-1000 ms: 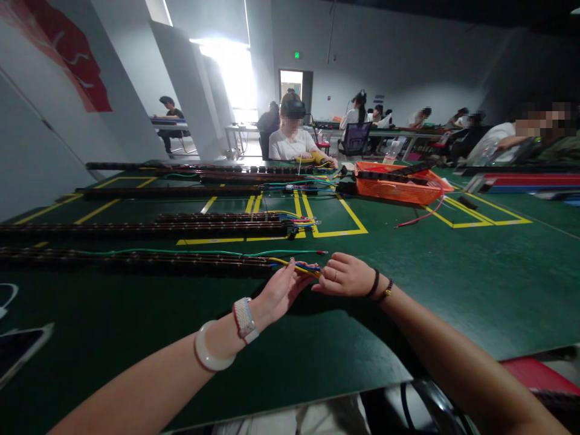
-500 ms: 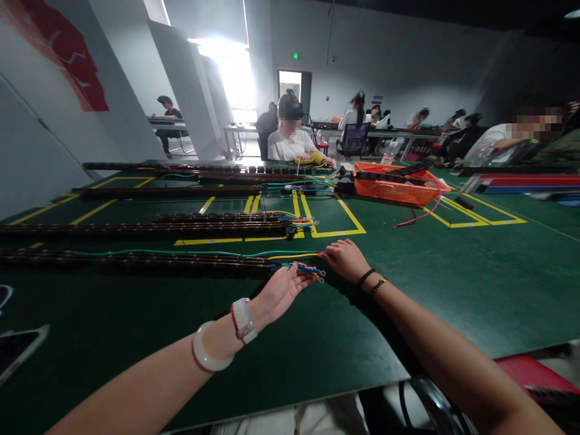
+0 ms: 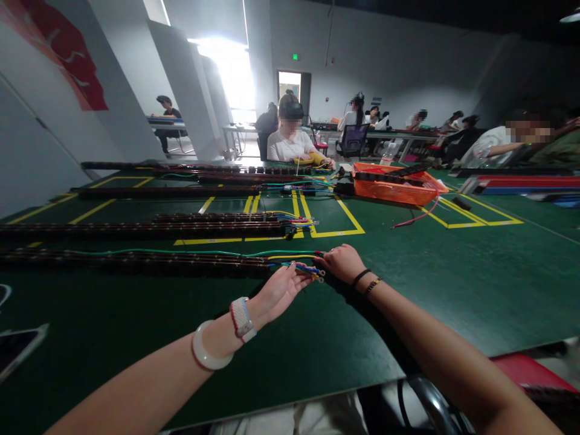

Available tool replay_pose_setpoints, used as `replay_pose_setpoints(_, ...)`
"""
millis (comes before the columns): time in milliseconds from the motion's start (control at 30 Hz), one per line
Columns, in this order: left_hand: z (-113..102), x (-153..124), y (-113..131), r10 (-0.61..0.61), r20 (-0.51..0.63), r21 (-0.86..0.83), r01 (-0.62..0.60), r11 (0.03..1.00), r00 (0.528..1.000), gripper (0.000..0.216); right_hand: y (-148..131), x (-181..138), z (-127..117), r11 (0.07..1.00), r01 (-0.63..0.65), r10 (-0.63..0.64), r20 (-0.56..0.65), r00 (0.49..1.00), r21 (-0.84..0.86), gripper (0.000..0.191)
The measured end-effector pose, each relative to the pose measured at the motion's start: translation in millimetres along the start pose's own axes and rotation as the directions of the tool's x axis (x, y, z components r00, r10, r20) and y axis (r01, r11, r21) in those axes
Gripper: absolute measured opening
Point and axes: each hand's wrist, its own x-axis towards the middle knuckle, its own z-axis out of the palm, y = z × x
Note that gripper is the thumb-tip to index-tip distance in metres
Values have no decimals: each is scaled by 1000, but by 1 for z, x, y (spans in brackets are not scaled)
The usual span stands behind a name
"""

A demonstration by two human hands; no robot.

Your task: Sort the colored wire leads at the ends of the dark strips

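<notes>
Across the green table runs a long bundle of black corrugated tubing with wires point(image 3: 181, 263), its wire ends pointing right. My left hand point(image 3: 281, 291), palm up, is closed round several coloured wires with ring terminals point(image 3: 317, 275); their metal rings stick out past the fingertips. Just beyond and to the right, my right hand point(image 3: 345, 263) pinches the end of a yellow wire point(image 3: 294, 258). A green wire point(image 3: 290, 252) ends beside it with a red sleeve, close to the fingers; whether it is also held I cannot tell.
Behind lies another wire bundle point(image 3: 136, 229) on the table point(image 3: 453, 290) with yellow tape outlines. An orange basket point(image 3: 394, 188) holding black parts stands back right, a pink wire point(image 3: 419, 219) hanging over its edge. A person point(image 3: 290, 136) sits opposite. A phone point(image 3: 20, 350) lies at left.
My right hand has shifted slightly down and to the right, and the yellow wire's end now shows at its fingers. The left hand has stayed nearly still.
</notes>
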Motion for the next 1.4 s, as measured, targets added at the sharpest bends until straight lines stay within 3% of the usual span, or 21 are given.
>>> replay_pose_setpoints(133, 2, -1, 1, 4, -3, 3, -4, 1000, 1000, 22, -1, -3, -2, 999, 9, -6, -75, 997, 40, 56)
replay_pose_setpoints(267, 4, -2, 1, -6, -28, -14, 5, 1000, 1000, 22, 0, -10, -11, 988, 35, 8, -282, 959, 149, 55)
replay_pose_setpoints(367, 4, -1, 1, -10, -14, -34, 9, 999, 1000, 21, 3, -16, -20, 952, 297, -233, -440, 867, 80, 52)
replay_pose_setpoints(467, 4, -1, 1, -21, -31, -32, 20, 999, 999, 19, 2, -18, -25, 836, 539, -528, -427, 734, -107, 51)
replay_pose_setpoints(533, 5, -1, 2, -22, -61, -20, 21, 1000, 998, 20, 0, -18, -25, 793, 581, -601, -386, 699, -183, 43)
replay_pose_setpoints(633, 6, 0, 2, -30, -84, -2, 30, 1000, 996, 20, -2, -16, -23, 781, 585, -621, -371, 691, -219, 29)
replay_pose_setpoints(733, 8, 0, 2, -20, -75, -5, 20, 1000, 997, 19, -4, -15, -22, 805, 569, -585, -380, 716, -166, 28)
replay_pose_setpoints(800, 8, -1, 2, -5, -45, -21, 4, 1000, 999, 20, -6, -16, -21, 858, 509, -490, -393, 778, -62, 29)
replay_pose_setpoints(933, 8, -2, 2, -4, -66, 13, 5, 1000, 998, 21, -10, -13, -17, 937, 209, -114, -321, 940, 280, 35)
replay_pose_setpoints(1033, 5, -2, 1, -13, -97, 57, 19, 998, 995, 21, -10, -8, -10, 902, 20, 54, -158, 986, 432, 41)
replay_pose_setpoints(1167, 2, -1, 0, -19, -85, 48, 23, 999, 996, 23, -9, -4, -2, 931, 25, -10, -43, 999, 364, 44)
replay_pose_setpoints(1400, 10, -5, 4, -27, -120, 30, 30, 999, 992, 26, -16, -4, -2, 985, 127, -119, -76, 990, 115, 44)
